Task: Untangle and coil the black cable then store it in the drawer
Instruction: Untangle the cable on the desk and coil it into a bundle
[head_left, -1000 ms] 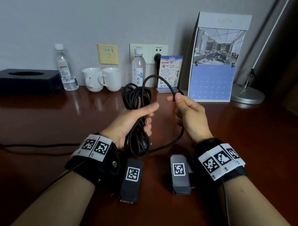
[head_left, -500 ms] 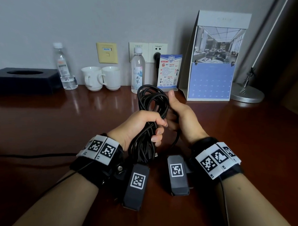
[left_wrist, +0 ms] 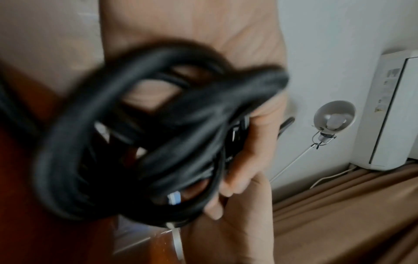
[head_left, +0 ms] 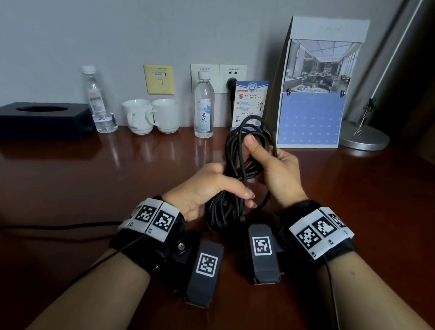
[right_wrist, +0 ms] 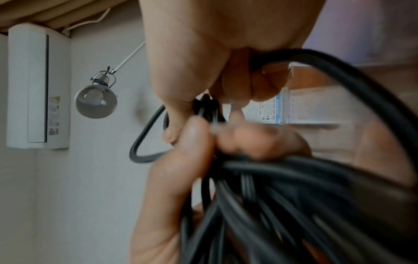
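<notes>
The black cable [head_left: 232,162] is gathered into a long bundle of several loops, held upright above the wooden desk [head_left: 89,184]. My left hand [head_left: 212,189] grips the bundle around its middle, fingers curled round it. My right hand [head_left: 268,163] holds the upper loops, thumb pressed on top and one strand running past its fingers. The left wrist view shows the blurred cable [left_wrist: 147,142] against both palms. In the right wrist view the cable [right_wrist: 282,196] runs under my fingers. No drawer is in view.
Along the wall stand a black tissue box [head_left: 37,119], two water bottles [head_left: 204,103], two white cups [head_left: 152,115], a small card stand [head_left: 251,99], a desk calendar [head_left: 315,87] and a lamp base [head_left: 363,135]. A thin wire [head_left: 53,226] lies at left.
My right hand brought the last loose loop onto the bundle and now clasps its top. Both hands with the coil shifted right and slightly away from me.
</notes>
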### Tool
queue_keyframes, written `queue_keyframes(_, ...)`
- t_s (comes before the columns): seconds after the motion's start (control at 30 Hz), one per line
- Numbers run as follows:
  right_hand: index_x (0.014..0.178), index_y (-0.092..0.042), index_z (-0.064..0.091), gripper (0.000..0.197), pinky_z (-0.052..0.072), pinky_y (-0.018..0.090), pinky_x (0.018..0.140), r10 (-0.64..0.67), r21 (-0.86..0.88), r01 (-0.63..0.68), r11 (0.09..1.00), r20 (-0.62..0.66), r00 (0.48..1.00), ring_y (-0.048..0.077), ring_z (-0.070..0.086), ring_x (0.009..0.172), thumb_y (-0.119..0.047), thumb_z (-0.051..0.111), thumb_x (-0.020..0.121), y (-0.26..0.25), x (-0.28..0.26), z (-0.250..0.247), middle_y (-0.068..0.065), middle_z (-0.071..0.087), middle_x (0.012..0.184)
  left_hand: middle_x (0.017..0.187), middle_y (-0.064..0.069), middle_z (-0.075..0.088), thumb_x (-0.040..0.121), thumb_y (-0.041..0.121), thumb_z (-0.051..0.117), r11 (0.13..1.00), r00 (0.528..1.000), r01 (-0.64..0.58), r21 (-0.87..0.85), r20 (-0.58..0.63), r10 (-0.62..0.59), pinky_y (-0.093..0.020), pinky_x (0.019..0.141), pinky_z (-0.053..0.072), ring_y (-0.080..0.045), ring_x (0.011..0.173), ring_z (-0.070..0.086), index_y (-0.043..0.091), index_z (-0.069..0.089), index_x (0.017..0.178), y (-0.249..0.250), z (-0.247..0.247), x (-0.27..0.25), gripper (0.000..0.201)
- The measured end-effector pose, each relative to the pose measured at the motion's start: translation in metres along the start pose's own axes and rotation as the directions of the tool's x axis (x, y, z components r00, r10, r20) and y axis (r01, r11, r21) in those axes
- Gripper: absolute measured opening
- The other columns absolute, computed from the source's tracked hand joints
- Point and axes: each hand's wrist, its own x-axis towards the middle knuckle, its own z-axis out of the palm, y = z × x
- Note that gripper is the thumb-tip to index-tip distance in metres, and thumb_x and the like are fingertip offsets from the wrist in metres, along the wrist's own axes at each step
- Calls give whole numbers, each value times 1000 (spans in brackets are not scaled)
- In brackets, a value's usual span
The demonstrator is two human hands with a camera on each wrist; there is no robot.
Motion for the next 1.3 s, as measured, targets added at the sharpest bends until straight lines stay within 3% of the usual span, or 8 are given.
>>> queue_keyframes(0.17,90,17,58,102,52,53,89,21,2,-21,1000,-76,997,25,62,75,-66,87,37,0,4,-2,27,71,92,73,-12,66,82,-7,64,997,1000,-21,80,-19,23,-34,67,56,-24,65,67,-7,63,102,2,1,1,20)
queue_keyframes(0.27,85,-6,63,86,53,51,83,11,5,-11,1000,-104,994,23,55,72,-70,86,33,1,4,1,17,60,80,67,-8,61,82,-4,64,991,999,-19,134,-25,23,-27,57,50,-21,58,61,-3,64,97,2,1,3,15)
queue_keyframes(0.47,62,-16,41,48,41,31,68,24,-71,-35,997,-147,989,16,43,65,-38,83,71,2,8,-4,8,46,71,54,-4,46,81,7,73,976,998,-12,217,-55,24,-26,51,43,-17,45,47,3,57,78,1,1,6,17)
queue_keyframes(0.57,72,-13,47,47,40,32,66,39,-107,-53,993,-123,992,18,42,64,-44,82,71,3,9,-5,9,44,72,53,-3,47,86,6,69,984,997,-19,178,-69,32,-38,64,56,-16,44,48,5,54,71,-4,0,8,20)
queue_keyframes(0.77,94,5,56,78,39,41,65,93,-4,-93,996,85,992,30,43,68,-62,80,63,4,6,-2,16,51,80,55,-8,46,87,4,66,996,988,-21,85,-149,34,-37,58,54,-20,44,50,0,53,78,-9,-9,7,16)
queue_keyframes(0.9,106,-11,62,36,25,25,48,54,168,-64,984,63,997,14,27,44,-39,39,101,-2,10,-4,-3,23,57,51,-6,44,86,5,68,995,975,-10,95,-219,31,-43,65,58,-17,41,48,3,52,73,-8,-15,9,21)
queue_keyframes(1.07,63,-17,55,39,16,19,41,98,151,-91,984,-38,994,8,21,36,-18,44,100,3,17,-7,-4,24,51,45,-5,41,84,13,71,984,997,-15,175,-74,28,-35,60,54,-17,38,43,14,54,47,-6,-13,5,41)
queue_keyframes(1.3,43,-20,50,55,21,15,36,130,12,-130,991,15,991,8,25,34,-21,53,98,5,17,-12,-2,32,50,47,-1,41,87,18,66,998,998,11,67,54,-14,-32,58,52,-15,41,44,6,54,67,-5,-20,-1,26)
